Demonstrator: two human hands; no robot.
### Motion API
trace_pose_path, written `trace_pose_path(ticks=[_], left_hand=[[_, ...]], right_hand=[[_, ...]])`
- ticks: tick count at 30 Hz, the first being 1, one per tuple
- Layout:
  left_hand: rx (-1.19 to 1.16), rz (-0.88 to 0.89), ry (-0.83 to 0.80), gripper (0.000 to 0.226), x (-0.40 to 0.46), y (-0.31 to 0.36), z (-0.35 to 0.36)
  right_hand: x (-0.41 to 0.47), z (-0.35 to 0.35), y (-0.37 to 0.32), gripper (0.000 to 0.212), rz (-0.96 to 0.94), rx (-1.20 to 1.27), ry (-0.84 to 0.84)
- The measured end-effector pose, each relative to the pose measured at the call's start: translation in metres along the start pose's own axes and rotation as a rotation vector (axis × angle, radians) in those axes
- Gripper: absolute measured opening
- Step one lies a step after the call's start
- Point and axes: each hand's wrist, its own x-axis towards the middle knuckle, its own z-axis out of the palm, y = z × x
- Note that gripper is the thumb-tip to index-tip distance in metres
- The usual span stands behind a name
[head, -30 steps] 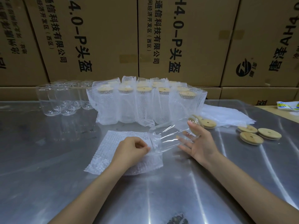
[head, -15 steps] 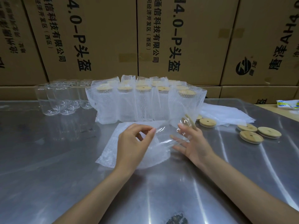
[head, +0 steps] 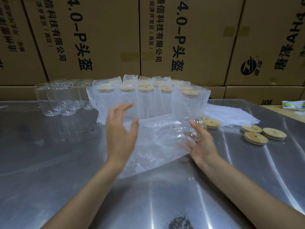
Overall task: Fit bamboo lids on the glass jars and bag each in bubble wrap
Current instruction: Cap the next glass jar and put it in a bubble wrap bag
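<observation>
From my seat, the jar [head: 194,129] I am working on lies on its side on the steel counter [head: 49,162], most of its body inside the bubble-wrap bag [head: 155,142], with its bamboo-lidded end poking out at the bag's right end. My right hand [head: 200,144] cups that lidded end, fingers spread and fairly straight against glass and film rather than clenched. My left hand [head: 121,134] hovers wide over the bag's left part, thumb and fingers arched; whether it touches the film I cannot tell

I judge the jar rigid, smooth and breakable, with enough weight to roll on this slick steel, so I would take it around the body or push from the lid end, never squeeze the rim. The bag is light, limp and crinkly; it will collapse unless I pinch its mouth edge and pull it along the glass. The lid probably sits by friction alone, so I would keep a palm behind it

Behind stand the bagged jars [head: 145,103], lids showing at their tops, and left of them the bare jars [head: 57,103]. Loose lids [head: 264,134] lie to the right near spare bags [head: 231,114]

The cartons [head: 189,38] at the back carry upside-down print: "4.0-P头盔", a company line ending "科技有限公司", and "(西区)". A round dark logo sits on the right carton; the small packet [head: 293,104] at far right is unreadable
</observation>
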Motion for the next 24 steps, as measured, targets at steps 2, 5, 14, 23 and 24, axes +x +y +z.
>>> trace_pose_path(ticks=[2, 5, 14, 23, 24], left_hand=[[-0.023, -0.306, 0.094, 0.047, 0.011, -0.019, -0.009], [-0.120, -0.805, -0.072, 0.074, 0.018, -0.040, -0.016], [-0.571, -1.082, -0.476, 0.067, 0.008, -0.027, -0.006], [-0.922, -0.984, -0.353, 0.086, 0.011, -0.015, -0.008], [-0.925, -0.968, -0.329, 0.082, 0.011, -0.016, -0.009]], right_hand=[[0.002, -0.003, -0.004, 0.070, 0.003, 0.022, 0.013], [0.003, -0.004, -0.004, 0.071, 0.020, 0.019, 0.021], [0.004, -0.005, 0.000, 0.050, 0.056, -0.058, -0.143], [0.002, -0.003, 0.003, 0.042, -0.007, -0.001, -0.170], [0.001, -0.003, 0.002, 0.044, -0.003, 0.015, -0.174]])
